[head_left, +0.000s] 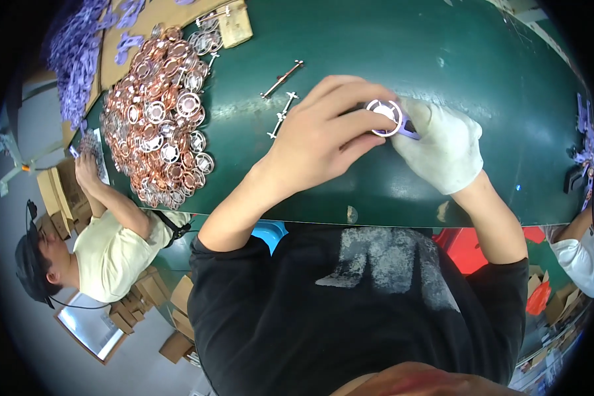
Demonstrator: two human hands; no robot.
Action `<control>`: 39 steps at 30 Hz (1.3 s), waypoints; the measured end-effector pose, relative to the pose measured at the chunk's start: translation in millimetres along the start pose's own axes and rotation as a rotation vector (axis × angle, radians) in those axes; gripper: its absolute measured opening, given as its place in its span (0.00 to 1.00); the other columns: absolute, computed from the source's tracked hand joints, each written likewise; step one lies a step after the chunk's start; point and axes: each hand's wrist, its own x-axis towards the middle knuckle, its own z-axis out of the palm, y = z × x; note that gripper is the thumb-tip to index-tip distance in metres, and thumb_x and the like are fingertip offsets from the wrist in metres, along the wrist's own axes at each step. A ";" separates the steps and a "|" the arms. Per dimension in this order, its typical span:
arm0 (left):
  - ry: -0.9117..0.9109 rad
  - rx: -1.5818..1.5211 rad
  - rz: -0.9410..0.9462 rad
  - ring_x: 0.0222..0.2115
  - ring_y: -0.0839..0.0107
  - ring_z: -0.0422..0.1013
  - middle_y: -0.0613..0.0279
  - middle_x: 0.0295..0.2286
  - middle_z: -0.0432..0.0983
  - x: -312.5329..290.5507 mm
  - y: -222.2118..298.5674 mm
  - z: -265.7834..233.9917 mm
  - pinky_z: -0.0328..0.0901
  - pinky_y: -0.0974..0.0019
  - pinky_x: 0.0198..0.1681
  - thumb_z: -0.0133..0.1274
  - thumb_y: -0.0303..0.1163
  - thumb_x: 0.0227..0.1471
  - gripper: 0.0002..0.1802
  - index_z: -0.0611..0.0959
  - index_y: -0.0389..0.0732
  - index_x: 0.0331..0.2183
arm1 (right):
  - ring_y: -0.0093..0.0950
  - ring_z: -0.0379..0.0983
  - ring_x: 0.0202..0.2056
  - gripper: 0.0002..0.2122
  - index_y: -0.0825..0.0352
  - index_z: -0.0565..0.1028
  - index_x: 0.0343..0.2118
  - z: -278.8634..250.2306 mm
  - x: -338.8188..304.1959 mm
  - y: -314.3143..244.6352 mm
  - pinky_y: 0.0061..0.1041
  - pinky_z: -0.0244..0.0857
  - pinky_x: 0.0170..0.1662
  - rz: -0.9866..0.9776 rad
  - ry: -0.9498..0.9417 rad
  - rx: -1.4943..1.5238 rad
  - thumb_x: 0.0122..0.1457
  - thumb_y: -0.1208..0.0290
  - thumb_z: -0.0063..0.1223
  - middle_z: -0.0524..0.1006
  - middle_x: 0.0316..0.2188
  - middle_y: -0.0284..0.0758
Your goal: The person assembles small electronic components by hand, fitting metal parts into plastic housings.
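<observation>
Over the green table, my bare left hand (313, 135) pinches a small round wheel-like disc (386, 109) with a pale rim and spokes. My right hand (442, 145), in a white glove, is closed around a purple plastic piece (408, 131). The disc sits against one end of this piece, so the two hands meet there. Whether the disc is fastened to the purple piece I cannot tell, as fingers cover part of both. Left of my hands lie a copper-coloured rod with small ends (282, 79) and a silver one (284, 115).
A big heap of copper and silver discs (165, 125) covers the table's left part. Beyond it are cardboard (158, 16) and a pile of purple pieces (79, 72). More purple parts (584, 148) lie at the far right. A person (105, 257) works at left; another person's sleeve (577, 261) shows at right.
</observation>
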 end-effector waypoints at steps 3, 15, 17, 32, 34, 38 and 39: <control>0.076 -0.031 0.017 0.47 0.59 0.75 0.58 0.47 0.80 -3.0 -10.8 9.7 0.74 0.65 0.42 0.71 0.24 0.37 0.18 0.88 0.44 0.36 | 0.36 0.79 0.25 0.11 0.55 0.82 0.38 0.8 1.5 2.6 0.31 0.72 0.27 0.012 -0.019 -0.017 0.49 0.66 0.65 0.80 0.22 0.35; 0.111 -0.170 -0.062 0.45 0.58 0.80 0.44 0.45 0.82 -5.1 -6.8 20.3 0.75 0.62 0.47 0.73 0.22 0.39 0.22 0.84 0.32 0.39 | 0.38 0.80 0.26 0.08 0.62 0.80 0.35 -21.3 3.7 -8.7 0.32 0.73 0.30 0.285 -0.285 0.147 0.54 0.67 0.60 0.81 0.25 0.41; 0.136 -0.202 0.104 0.46 0.53 0.80 0.43 0.44 0.82 -7.2 -11.8 21.2 0.76 0.57 0.46 0.73 0.21 0.39 0.23 0.81 0.34 0.40 | 0.40 0.80 0.29 0.10 0.66 0.78 0.34 -32.5 13.3 -2.3 0.32 0.71 0.33 0.402 -0.629 0.516 0.58 0.63 0.57 0.80 0.26 0.47; 0.145 -0.731 -0.233 0.46 0.61 0.78 0.47 0.46 0.80 -6.5 0.0 30.1 0.72 0.63 0.50 0.62 0.18 0.51 0.15 0.83 0.29 0.43 | 0.39 0.79 0.22 0.14 0.61 0.76 0.33 2.0 -9.0 3.9 0.38 0.71 0.23 -0.002 -0.117 0.295 0.58 0.54 0.61 0.78 0.19 0.35; 0.126 -0.759 -0.295 0.46 0.62 0.78 0.47 0.46 0.80 -3.9 -1.3 26.7 0.72 0.63 0.50 0.61 0.18 0.51 0.15 0.83 0.29 0.43 | 0.39 0.79 0.23 0.14 0.61 0.76 0.34 5.3 -9.5 4.0 0.38 0.72 0.24 0.017 -0.123 0.258 0.58 0.53 0.61 0.79 0.20 0.35; 0.015 -0.481 -0.268 0.38 0.71 0.75 0.57 0.39 0.80 26.8 -16.7 13.2 0.70 0.71 0.40 0.64 0.24 0.51 0.13 0.86 0.37 0.41 | 0.44 0.81 0.33 0.20 0.60 0.78 0.47 -8.9 4.5 -2.0 0.38 0.75 0.39 0.394 -0.289 0.285 0.57 0.52 0.60 0.81 0.26 0.41; -0.116 -0.354 -0.379 0.41 0.72 0.74 0.59 0.39 0.75 42.3 -21.5 -0.3 0.69 0.70 0.47 0.60 0.22 0.55 0.15 0.83 0.35 0.46 | 0.43 0.81 0.34 0.23 0.59 0.75 0.52 -7.8 3.5 1.7 0.37 0.75 0.41 0.404 -0.166 0.281 0.57 0.52 0.60 0.82 0.28 0.43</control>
